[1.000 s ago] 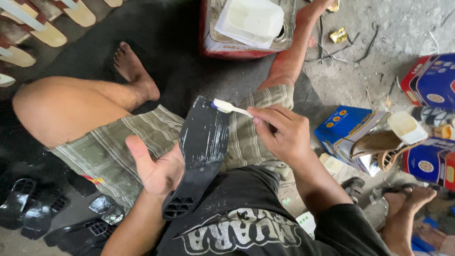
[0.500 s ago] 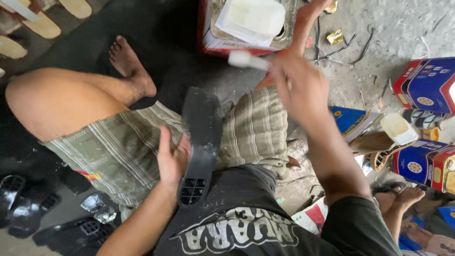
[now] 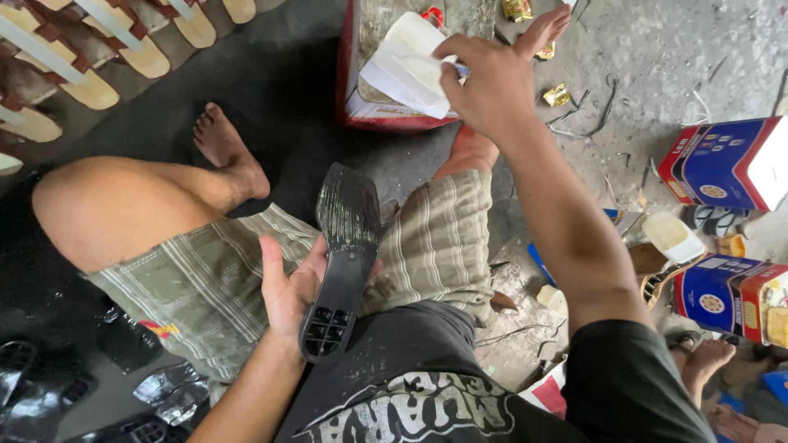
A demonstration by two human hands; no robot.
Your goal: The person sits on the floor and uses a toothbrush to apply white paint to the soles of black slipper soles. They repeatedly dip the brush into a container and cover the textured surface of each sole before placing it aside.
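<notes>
My left hand (image 3: 289,289) lies palm up on my lap and cradles a black shoe sole (image 3: 343,256), its glossy front end pointing away from me. My right hand (image 3: 486,75) is stretched forward over a white tub (image 3: 404,67) that stands in a red box (image 3: 355,107). Its fingers pinch a small white brush (image 3: 456,69), whose head is at the tub's rim and mostly hidden by the hand. I sit with bare legs in checked shorts.
Black soles (image 3: 49,402) lie on the floor at lower left. Tan soles with white straps (image 3: 90,57) line the top left. Blue and red cartons (image 3: 726,164) and a small cream tub (image 3: 671,236) stand at right. Another person's foot (image 3: 707,358) shows at lower right.
My right hand has lifted the brush off the black sole and carried it forward to the white tub. My left hand keeps hold of the sole on my lap.
</notes>
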